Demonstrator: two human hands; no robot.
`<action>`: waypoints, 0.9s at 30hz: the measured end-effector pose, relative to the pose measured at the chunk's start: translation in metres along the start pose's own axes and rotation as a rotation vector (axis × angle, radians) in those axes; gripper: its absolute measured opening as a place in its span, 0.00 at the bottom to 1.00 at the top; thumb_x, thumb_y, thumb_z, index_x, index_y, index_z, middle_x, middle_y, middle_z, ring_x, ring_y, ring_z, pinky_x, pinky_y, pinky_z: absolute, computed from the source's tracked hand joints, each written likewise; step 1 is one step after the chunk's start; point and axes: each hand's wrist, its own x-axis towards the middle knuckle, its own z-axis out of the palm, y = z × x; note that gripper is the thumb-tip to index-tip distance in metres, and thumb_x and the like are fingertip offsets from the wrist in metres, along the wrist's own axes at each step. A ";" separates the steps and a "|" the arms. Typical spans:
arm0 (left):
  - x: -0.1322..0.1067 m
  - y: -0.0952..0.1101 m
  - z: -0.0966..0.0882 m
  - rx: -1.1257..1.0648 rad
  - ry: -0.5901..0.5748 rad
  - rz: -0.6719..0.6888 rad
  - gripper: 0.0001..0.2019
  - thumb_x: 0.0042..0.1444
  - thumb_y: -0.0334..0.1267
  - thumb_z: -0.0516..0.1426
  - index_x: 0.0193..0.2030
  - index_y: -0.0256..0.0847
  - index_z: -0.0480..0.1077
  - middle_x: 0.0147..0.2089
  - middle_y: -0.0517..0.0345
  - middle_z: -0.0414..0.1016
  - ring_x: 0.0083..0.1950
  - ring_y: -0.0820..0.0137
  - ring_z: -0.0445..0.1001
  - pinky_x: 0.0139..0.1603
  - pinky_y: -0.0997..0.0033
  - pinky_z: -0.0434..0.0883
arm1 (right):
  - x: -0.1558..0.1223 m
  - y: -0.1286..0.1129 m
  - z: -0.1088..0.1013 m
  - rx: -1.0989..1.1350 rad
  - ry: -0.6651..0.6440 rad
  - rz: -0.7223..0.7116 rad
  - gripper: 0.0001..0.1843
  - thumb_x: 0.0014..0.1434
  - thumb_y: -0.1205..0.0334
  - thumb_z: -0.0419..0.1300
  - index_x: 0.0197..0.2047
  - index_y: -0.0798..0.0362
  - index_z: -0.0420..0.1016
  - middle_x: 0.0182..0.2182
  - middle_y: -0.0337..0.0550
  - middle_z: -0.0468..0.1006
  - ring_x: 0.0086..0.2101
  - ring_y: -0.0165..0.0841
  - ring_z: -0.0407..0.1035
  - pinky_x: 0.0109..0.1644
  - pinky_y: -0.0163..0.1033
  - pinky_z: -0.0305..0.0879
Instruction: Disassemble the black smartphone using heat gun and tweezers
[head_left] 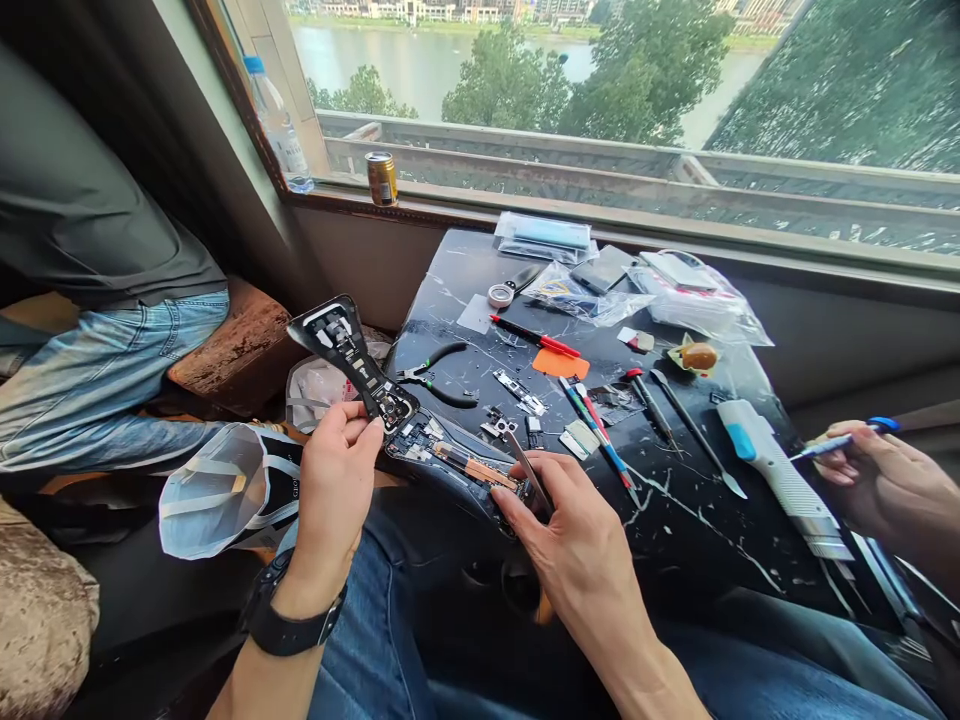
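My left hand (341, 470), with a black watch on its wrist, pinches the edge of a dark phone back panel (352, 355) whose inner side shows small parts. Below it, an opened phone body (450, 455) with bare circuitry and copper-coloured strips reaches over the table's near edge. It meets the panel near my left fingertips; whether they are joined I cannot tell. In my right hand (566, 515), a slim metal tool like tweezers (531, 470) is gripped over the phone's lower end. My right thumb and fingers partly cover that end.
On the black table (697, 530) lie pliers (439, 375), loose phone parts (519, 392), a red pen (532, 337), screwdrivers (600, 430), a metal spudger (697, 430) and a white handheld device (780, 475). Another person's hand (885, 470) holds a blue-capped screwdriver at right. A bag (217, 490) stands left.
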 end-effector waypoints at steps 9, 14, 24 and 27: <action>0.020 0.013 -0.020 0.243 -0.181 -0.114 0.14 0.48 0.47 0.66 0.23 0.42 0.69 0.16 0.59 0.69 0.14 0.74 0.62 0.15 0.78 0.57 | 0.006 0.000 -0.005 -0.101 -0.048 -0.001 0.05 0.65 0.58 0.66 0.44 0.46 0.78 0.50 0.41 0.81 0.28 0.31 0.74 0.34 0.39 0.68; 0.021 0.020 -0.024 0.357 -0.259 -0.212 0.20 0.52 0.51 0.65 0.22 0.41 0.64 0.15 0.60 0.67 0.12 0.76 0.60 0.13 0.81 0.53 | 0.005 0.003 -0.006 -0.057 -0.062 -0.003 0.04 0.64 0.64 0.68 0.43 0.47 0.78 0.50 0.40 0.80 0.25 0.28 0.72 0.31 0.38 0.69; 0.023 0.013 -0.031 0.529 -0.234 -0.188 0.22 0.53 0.57 0.64 0.25 0.42 0.67 0.19 0.64 0.67 0.15 0.77 0.62 0.14 0.81 0.53 | 0.002 0.013 -0.013 0.076 -0.065 -0.047 0.09 0.62 0.72 0.66 0.44 0.49 0.79 0.53 0.43 0.79 0.27 0.28 0.73 0.38 0.39 0.75; 0.023 0.014 -0.029 0.564 -0.240 -0.180 0.21 0.52 0.58 0.64 0.26 0.42 0.67 0.19 0.65 0.67 0.15 0.76 0.62 0.15 0.79 0.54 | 0.002 0.013 -0.013 0.091 -0.056 -0.053 0.09 0.62 0.72 0.68 0.44 0.50 0.79 0.52 0.43 0.80 0.27 0.27 0.73 0.38 0.39 0.74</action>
